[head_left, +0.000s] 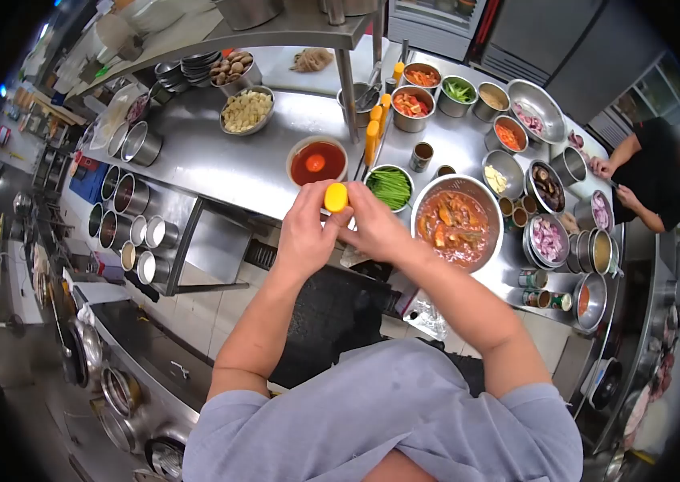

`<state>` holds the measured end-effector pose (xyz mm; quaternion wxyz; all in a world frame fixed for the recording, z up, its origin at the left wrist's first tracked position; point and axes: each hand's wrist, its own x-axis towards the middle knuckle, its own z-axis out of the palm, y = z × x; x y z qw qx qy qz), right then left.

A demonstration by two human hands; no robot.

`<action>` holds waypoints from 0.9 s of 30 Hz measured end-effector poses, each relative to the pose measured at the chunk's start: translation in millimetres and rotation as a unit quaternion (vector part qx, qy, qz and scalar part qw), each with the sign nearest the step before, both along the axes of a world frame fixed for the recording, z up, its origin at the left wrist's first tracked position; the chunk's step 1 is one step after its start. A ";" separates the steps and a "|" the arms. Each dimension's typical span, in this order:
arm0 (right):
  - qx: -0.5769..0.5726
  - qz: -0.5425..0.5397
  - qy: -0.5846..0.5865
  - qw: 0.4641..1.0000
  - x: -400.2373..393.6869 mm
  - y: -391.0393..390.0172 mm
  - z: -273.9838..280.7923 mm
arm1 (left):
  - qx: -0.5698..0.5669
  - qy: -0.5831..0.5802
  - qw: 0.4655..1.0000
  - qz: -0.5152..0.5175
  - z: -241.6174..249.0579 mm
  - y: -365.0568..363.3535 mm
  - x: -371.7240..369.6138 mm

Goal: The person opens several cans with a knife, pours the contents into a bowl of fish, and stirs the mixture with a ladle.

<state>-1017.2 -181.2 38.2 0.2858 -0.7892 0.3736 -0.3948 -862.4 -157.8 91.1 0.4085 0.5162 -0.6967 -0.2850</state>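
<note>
My left hand and my right hand meet in front of me, fingers closed around an object with a smooth, rounded yellow end. The rest of it is hidden by my fingers, and I cannot tell its kind. Just beyond my left hand stands a bowl of red liquid with a bright orange-red spot in it. A bowl of chopped greens sits close beyond my right hand. To the right of it, a large steel bowl holds chunks in reddish sauce.
Yellow-handled tools stand along the divide beside a shelf post. Containers of cut vegetables, such as chopped onion and red peppers, crowd the right counter. A co-worker works at the far right. Steel pots line the left.
</note>
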 end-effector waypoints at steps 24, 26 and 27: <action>0.043 -0.412 0.177 0.893 -115.9 -364.4 -73.0 | -0.018 -0.066 0.998 -0.011 -241.6 -48.9 7.9; 0.027 -0.432 0.165 0.886 -126.2 -391.0 -83.2 | -0.028 -0.116 0.993 -0.023 -252.6 -53.0 13.6; 0.016 -0.447 0.152 0.882 -130.4 -405.4 -86.9 | -0.032 -0.168 0.985 -0.031 -258.4 -56.2 16.4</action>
